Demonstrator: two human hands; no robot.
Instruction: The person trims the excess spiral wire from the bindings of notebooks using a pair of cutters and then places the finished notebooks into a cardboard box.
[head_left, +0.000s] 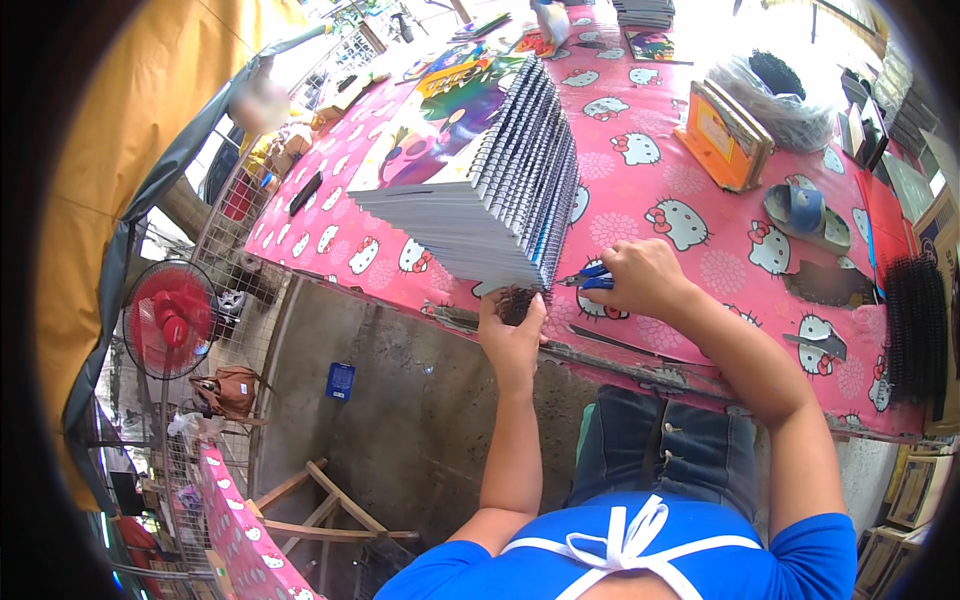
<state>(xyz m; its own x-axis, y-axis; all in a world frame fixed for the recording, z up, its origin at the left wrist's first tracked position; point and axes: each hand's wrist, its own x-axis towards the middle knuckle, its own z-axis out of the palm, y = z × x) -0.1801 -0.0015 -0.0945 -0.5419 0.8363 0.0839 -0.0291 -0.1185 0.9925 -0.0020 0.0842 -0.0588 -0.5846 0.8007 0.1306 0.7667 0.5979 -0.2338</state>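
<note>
A tall stack of spiral-bound books [430, 225] stands on the pink table, its black coil spines facing right. At the stack's near corner, my left hand [512, 345] is closed around a small dark bunch [514, 303] that looks like coil wire. My right hand [648, 278] grips blue-handled pliers [594, 277], their jaws pointing left toward the coil ends at the lowest spines. Whether the jaws touch a coil, I cannot tell.
On the right are a blue-strapped sandal [808, 216], an orange box-shaped holder [722, 138], a plastic bag with black coils [780, 95] and a bundle of long black coils [914, 325]. A red fan [170, 318] stands left, beyond the table edge. Another person sits far left.
</note>
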